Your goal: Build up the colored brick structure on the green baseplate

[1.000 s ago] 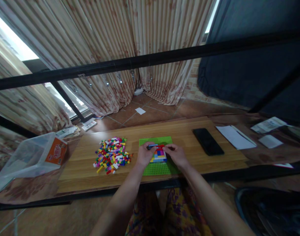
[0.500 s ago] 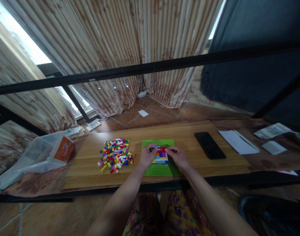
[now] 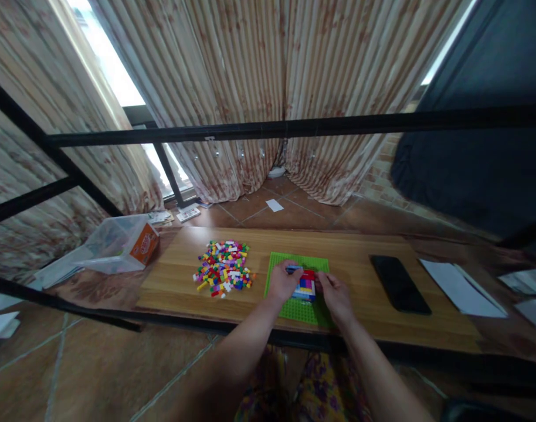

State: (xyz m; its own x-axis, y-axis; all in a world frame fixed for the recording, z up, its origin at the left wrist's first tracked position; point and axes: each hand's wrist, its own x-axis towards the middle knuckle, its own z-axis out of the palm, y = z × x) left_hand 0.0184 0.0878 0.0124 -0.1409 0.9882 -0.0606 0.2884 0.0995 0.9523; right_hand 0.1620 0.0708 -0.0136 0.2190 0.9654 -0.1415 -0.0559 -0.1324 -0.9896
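Note:
A green studded baseplate (image 3: 297, 312) lies on the wooden board in front of me. On its middle sits a low build of toy bricks (image 3: 306, 287) in red, blue, yellow, purple and white. My left hand (image 3: 282, 282) is closed at the build's upper left, thumb and fingers about its blue bricks. At the upper right edge, beside the red bricks, my right hand (image 3: 336, 293) has its fingertips pinched together. Whatever lies between those fingertips is too small to make out. The hands partly cover both sides of the build.
Left of the baseplate lies a pile of loose toy bricks (image 3: 224, 269). A black phone (image 3: 400, 284) and white paper (image 3: 459, 287) with a pen lie to the right. Beyond the wooden board (image 3: 171, 287), a clear plastic box (image 3: 118, 243) stands at the left. A black rail (image 3: 250, 129) crosses behind.
The camera view has turned left and tilted, so the board and hands appear farther right. Both hands stay at the brick build, with only slight finger movement.

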